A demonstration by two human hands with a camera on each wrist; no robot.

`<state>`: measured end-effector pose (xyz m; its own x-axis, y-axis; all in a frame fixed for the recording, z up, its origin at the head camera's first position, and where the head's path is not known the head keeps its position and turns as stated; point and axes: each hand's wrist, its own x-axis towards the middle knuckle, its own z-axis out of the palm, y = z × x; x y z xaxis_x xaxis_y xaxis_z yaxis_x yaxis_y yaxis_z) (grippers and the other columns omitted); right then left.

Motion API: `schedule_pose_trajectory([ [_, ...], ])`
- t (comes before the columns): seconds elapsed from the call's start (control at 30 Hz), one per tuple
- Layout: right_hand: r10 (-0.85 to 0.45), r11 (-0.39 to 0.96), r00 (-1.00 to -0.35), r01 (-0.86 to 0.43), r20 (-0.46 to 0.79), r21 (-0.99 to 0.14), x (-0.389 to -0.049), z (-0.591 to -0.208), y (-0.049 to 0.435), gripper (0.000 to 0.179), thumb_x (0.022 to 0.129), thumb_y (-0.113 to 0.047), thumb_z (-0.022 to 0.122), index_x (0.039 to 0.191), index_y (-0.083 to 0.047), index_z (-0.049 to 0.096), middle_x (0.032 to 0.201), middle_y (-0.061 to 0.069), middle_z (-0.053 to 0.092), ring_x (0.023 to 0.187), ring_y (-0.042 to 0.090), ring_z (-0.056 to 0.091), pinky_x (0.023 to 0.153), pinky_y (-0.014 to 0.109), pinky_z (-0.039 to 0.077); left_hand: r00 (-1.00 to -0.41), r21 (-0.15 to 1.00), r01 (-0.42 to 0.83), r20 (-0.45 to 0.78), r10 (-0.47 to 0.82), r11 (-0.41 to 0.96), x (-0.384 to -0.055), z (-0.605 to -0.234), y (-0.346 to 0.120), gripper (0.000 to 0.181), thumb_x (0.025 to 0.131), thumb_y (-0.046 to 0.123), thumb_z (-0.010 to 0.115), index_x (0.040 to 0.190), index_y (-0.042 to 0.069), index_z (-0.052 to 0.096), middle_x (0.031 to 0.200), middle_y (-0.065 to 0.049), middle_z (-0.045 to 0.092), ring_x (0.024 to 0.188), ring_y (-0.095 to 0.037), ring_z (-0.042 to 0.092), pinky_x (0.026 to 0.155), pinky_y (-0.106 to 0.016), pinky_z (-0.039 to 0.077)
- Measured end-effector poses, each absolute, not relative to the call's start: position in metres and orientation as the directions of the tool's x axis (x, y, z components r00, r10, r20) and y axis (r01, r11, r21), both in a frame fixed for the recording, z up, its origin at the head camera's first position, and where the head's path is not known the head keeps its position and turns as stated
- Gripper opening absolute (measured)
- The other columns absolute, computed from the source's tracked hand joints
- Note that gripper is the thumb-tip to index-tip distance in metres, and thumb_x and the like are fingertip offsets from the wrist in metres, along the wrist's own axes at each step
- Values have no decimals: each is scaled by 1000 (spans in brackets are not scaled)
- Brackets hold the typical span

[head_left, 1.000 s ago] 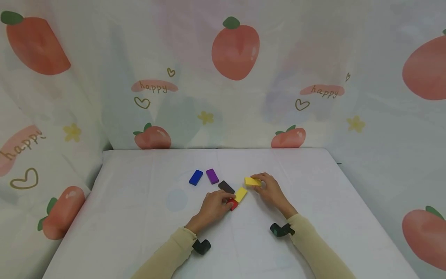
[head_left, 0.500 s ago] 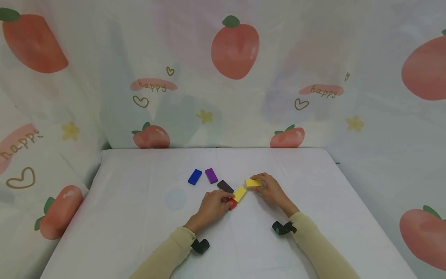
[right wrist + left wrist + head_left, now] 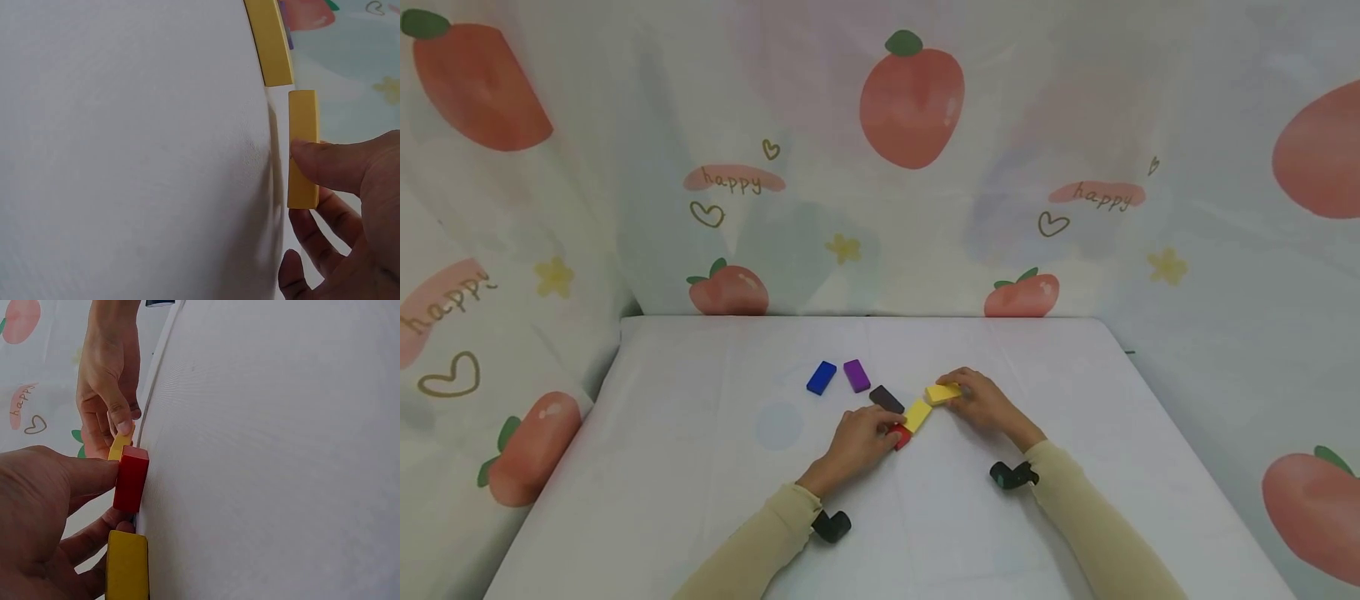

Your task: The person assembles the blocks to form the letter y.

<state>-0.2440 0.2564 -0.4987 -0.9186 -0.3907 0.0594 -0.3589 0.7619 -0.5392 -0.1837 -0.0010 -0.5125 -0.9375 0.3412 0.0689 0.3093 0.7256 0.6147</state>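
My left hand [image 3: 857, 442] pinches a red block [image 3: 901, 437], with the thumb on its near face in the left wrist view. A yellow block [image 3: 917, 415] stands just beyond the red one. Another yellow block [image 3: 128, 565] shows under the left fingers in the left wrist view; the palm covers that spot in the head view. My right hand [image 3: 988, 407] grips a yellow block [image 3: 943, 393] between thumb and fingers, its end close to the yellow block beside the red. In the right wrist view the thumb lies across the held block [image 3: 303, 150].
A dark block [image 3: 887, 398] lies beyond the left fingertips. Farther back lie a purple block [image 3: 857, 376] and a blue block [image 3: 822, 377]. A white cloth covers the table [image 3: 700, 467], and printed fabric walls [image 3: 820, 125] rise behind and at the sides.
The yellow block in my right hand has tilted slightly and come a little nearer to the standing yellow block. My left hand stays at the red block.
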Motion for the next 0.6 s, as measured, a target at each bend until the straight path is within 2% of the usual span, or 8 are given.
schedule_pose_trajectory([
  [0.13,-391,757,-920,-343,35,-555,-247,-499,256,35,89,-7,69,124,-9,64,128,15,60,126,37,52,107,56,40,-938,607,307,62,342,733,-185,-514,-1,26,90,27,72,115,27,73,94,10,67,84,-6,56,81,-29,39],
  [0.6,-437,763,-898,-398,48,-509,-253,-501,254,32,89,-2,67,121,-7,66,128,16,60,125,39,51,106,57,40,-935,605,321,80,346,728,-186,-517,-2,25,90,27,71,115,26,74,93,9,67,83,-6,56,81,-30,39],
])
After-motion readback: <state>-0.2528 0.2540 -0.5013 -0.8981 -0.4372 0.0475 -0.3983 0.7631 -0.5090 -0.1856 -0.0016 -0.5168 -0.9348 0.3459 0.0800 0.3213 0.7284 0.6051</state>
